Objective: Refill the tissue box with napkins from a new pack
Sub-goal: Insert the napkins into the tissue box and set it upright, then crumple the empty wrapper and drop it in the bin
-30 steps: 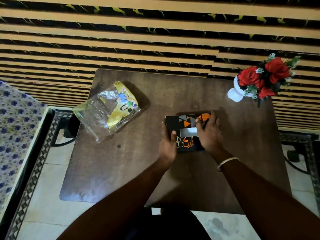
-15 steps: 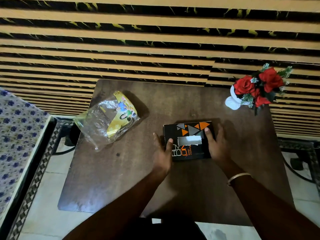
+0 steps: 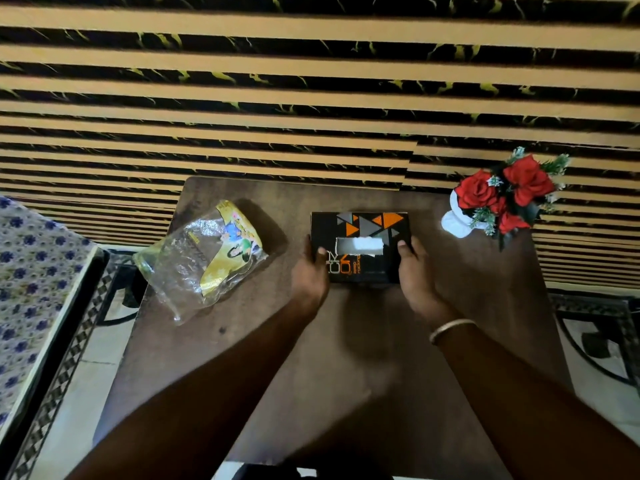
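Observation:
A black tissue box (image 3: 360,226) with orange and grey triangles sits on the dark wooden table (image 3: 311,341), its top slot showing white tissue inside. My left hand (image 3: 308,275) grips the box's left end, thumb on top. My right hand (image 3: 414,271) grips the right end the same way; a metal bangle circles that wrist. A clear and yellow plastic napkin pack (image 3: 204,254), crumpled and looking flat, lies at the table's left edge, apart from both hands.
A white vase of red artificial roses (image 3: 502,199) stands at the table's far right corner. A striped black and tan wall runs behind the table. A blue-flowered cloth (image 3: 31,271) covers furniture at the left. Tiled floor borders both sides.
Both hands shifted from the box's top to its two ends and pushed it farther from me. The camera view tilted, so the table sits lower in the frame.

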### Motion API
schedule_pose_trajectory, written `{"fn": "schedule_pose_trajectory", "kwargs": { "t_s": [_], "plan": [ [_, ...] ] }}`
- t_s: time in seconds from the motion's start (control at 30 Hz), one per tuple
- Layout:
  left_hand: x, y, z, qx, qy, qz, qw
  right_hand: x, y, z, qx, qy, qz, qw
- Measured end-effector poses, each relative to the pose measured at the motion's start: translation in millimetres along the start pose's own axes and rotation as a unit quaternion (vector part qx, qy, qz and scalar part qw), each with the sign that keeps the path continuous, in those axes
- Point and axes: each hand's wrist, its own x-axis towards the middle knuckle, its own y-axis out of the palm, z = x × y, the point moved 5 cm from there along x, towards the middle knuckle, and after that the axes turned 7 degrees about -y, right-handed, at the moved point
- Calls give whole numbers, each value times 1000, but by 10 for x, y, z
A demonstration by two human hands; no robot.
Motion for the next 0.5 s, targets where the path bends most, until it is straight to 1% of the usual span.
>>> {"fn": "schedule_pose_trajectory", "kwargs": {
  "t_s": [0.13, 0.3, 0.43, 0.5],
  "plan": [
    [501, -51, -295, -23, -8, -12, 1000, 469, 167, 281, 53, 10, 20, 998],
    [929, -19, -469, -105, -27, 16, 994, 916, 326, 481, 82, 15, 42, 996],
    [1181, 20, -477, -105, -19, 25, 994, 1132, 385, 487, 88, 15, 49, 995],
    [1284, 38, -446, -107, -20, 32, 994, 1204, 409, 467, 90, 1, 54, 994]
  ]
}}
